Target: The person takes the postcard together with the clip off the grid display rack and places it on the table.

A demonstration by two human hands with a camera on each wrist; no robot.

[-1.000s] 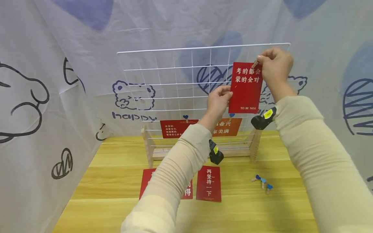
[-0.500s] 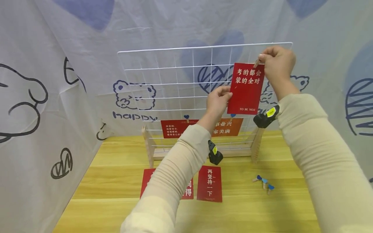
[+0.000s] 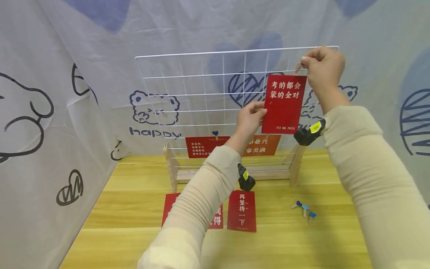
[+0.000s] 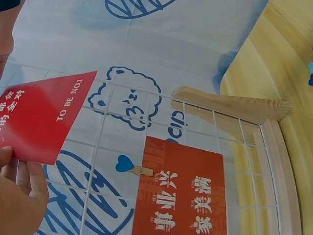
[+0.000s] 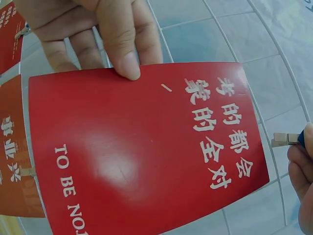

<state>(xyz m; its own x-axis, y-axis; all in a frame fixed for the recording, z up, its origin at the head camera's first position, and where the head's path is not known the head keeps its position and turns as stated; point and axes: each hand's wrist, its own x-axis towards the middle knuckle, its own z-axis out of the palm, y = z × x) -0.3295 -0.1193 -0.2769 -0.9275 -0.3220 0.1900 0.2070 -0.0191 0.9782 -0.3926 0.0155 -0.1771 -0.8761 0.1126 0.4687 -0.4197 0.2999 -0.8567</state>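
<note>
Head view: the red rectangular paper card (image 3: 283, 104) hangs upright against the white wire grid panel (image 3: 201, 93), its long axis vertical. The right hand (image 3: 324, 67) pinches a small wooden clothespin (image 3: 298, 68) at the card's top right corner; the left hand (image 3: 250, 117) grasps its left edge.

Left wrist view: the left hand's fingers (image 4: 19, 196) hold the card (image 4: 41, 120) from behind.

Right wrist view: the clothespin (image 5: 286, 139) is just beside the card's top edge (image 5: 146, 147).

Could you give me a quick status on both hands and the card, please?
Left hand pinches red card edge. Right hand pinches wooden clip above card's top corner, at wire grid. Nothing in the way.
</note>
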